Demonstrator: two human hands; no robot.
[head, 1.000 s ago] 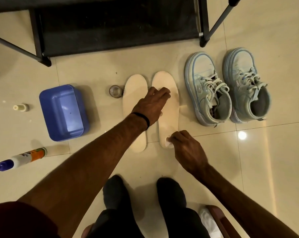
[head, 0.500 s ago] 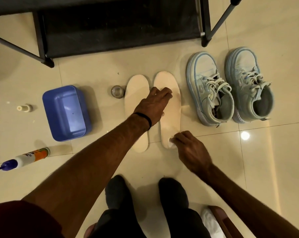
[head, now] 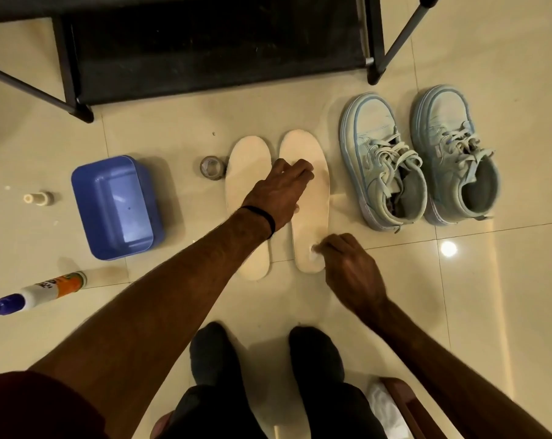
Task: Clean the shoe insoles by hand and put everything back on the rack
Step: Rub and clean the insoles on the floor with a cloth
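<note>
Insoles lie side by side on the floor, just in front of the black rack. Left hand presses flat on the right insole, fingers straight and close together. Right hand at that insole's heel end, fingers curled, pinching a small white wad. Left insole touches a tape roll. Sneakers right of the insoles; blue tub and glue bottle left.

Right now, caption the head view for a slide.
Left hand steadies the right insole while right hand rubs its heel.
</note>
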